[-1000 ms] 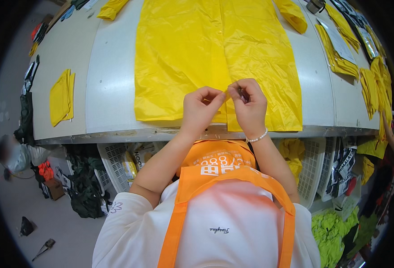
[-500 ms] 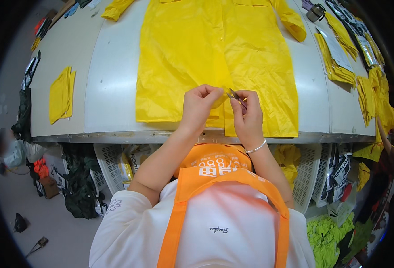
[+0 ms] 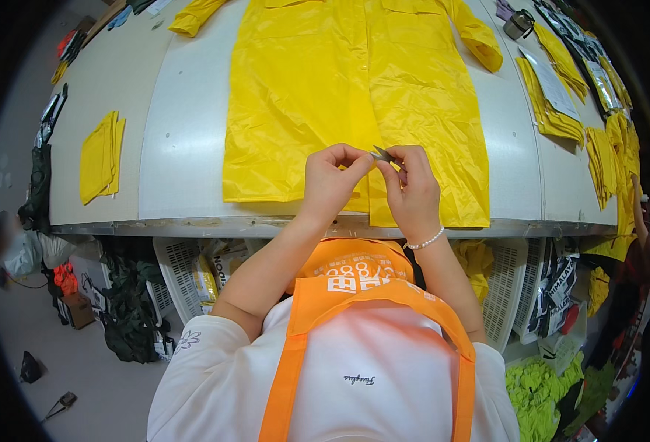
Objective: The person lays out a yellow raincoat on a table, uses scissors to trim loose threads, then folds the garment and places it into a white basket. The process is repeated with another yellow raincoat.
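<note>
A long yellow raincoat (image 3: 295, 118) lies spread on the table, its hem toward me. Over its lower front edge, my right hand (image 3: 415, 188) grips a small pair of thread snips (image 3: 382, 153), the blades pointing left. Close by, my left hand (image 3: 330, 180) pinches thumb and forefinger together at the blade tips. Whatever is between those fingers is too small to make out.
Folded yellow garments (image 3: 100, 158) lie on the left of the table. More yellow stacks (image 3: 550, 103), one topped with a white sheet, sit at the right near a metal flask (image 3: 518, 24). White plastic baskets (image 3: 503, 295) stand below the table edge.
The snips and my left fingertips have come together, with the blades now right at the pinch. My right hand has turned slightly. The raincoat lies nearly as before.
</note>
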{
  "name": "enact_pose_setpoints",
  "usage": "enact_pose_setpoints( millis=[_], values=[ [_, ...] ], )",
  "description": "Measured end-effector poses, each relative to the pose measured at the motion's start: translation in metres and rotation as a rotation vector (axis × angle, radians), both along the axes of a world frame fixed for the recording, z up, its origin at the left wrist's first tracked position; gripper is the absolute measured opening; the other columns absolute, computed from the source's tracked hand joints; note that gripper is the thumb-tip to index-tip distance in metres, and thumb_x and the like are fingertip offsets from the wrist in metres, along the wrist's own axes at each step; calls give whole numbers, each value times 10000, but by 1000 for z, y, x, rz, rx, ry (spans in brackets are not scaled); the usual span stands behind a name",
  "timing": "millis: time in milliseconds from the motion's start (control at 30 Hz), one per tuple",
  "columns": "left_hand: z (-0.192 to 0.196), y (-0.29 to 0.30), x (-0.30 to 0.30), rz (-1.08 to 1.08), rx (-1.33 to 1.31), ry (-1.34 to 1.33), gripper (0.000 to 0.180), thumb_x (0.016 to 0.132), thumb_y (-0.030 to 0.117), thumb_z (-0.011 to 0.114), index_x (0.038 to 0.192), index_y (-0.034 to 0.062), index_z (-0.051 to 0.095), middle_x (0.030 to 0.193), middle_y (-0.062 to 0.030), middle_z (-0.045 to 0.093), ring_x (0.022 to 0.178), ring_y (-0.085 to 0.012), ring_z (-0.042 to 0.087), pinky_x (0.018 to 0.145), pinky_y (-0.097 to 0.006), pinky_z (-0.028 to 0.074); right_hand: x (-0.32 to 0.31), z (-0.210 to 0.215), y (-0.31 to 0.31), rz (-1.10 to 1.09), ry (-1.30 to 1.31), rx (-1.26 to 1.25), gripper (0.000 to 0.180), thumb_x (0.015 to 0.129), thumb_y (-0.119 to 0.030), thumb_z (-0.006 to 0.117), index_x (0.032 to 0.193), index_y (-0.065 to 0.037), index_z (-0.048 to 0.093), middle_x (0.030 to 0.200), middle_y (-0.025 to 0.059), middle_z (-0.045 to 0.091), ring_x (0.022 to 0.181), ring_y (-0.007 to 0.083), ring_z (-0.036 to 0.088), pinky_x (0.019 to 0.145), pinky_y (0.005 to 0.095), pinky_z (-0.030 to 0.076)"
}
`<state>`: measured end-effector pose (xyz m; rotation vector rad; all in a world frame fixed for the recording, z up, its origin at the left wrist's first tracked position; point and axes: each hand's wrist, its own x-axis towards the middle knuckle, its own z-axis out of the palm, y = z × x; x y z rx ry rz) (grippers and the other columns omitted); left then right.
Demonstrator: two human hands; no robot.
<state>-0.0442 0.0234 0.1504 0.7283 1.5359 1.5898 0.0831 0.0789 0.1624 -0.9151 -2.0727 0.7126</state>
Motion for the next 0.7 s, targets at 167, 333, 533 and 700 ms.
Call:
enact_pose_setpoints(
  millis=[167,333,533,700],
  values=[
    [-2,-1,0,-6,-5,-25,147,774,126,677,765,-19,653,661,-21,614,595,-44,507,543,-197,394,2,-5,0,3,18,3,132,839,-124,626,903,-37,552,827,106,567,656,251,603,543,311,473],
    [-8,-1,-15,-61,-97,-426,127,788,153,652,810,28,642,727,-14,616,647,-60,541,564,-192,396,6,-16,11,-91,84,-184,161,833,-118,639,921,-15,553,820,103,560,665,205,575,569,281,459],
    [-18,7,-32,-51,-158,-582,106,834,137,594,863,35,600,790,-26,622,742,-125,580,688,-247,438,41,-53,41,-216,-93,-214,415,781,-206,708,1085,6,521,1067,170,538,880,271,576,719,344,491],
    [-31,12,-9,-218,-258,511,255,916,258,482,972,9,494,781,-244,601,794,-435,581,664,-441,461,74,-108,49,-371,-652,-119,453,825,-231,625,1192,-19,464,1233,201,465,930,369,585,733,428,505]
  ],
)
